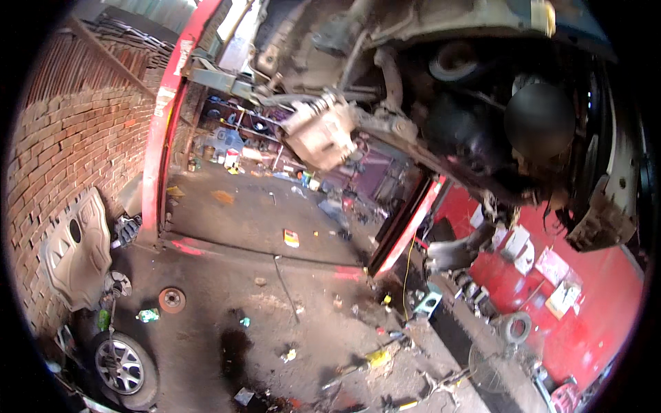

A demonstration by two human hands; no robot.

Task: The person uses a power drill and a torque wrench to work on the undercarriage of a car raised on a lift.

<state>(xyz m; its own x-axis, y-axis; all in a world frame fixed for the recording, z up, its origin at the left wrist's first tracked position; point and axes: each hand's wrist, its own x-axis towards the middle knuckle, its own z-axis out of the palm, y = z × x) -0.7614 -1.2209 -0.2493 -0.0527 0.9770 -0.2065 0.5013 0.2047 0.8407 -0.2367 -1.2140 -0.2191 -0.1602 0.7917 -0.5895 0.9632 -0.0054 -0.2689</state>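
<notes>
Neither my left hand nor my right hand is in view. Overhead, a raised vehicle's dirty underside [413,34] fills the upper part of the head view. A tan metal casing [321,132] hangs from it near the middle. At the upper right, the open engine bay is dark, and a blurred round patch hides part of it. A rusty bracket [602,217] hangs at its lower right edge.
A red lift post [160,138] stands left, another [406,234] right, joined by a floor beam [268,259]. A wheel [124,372], brake disc [171,300] and tan panel [77,251] lie near the brick wall [55,151]. Tools and a fan [492,361] are at lower right.
</notes>
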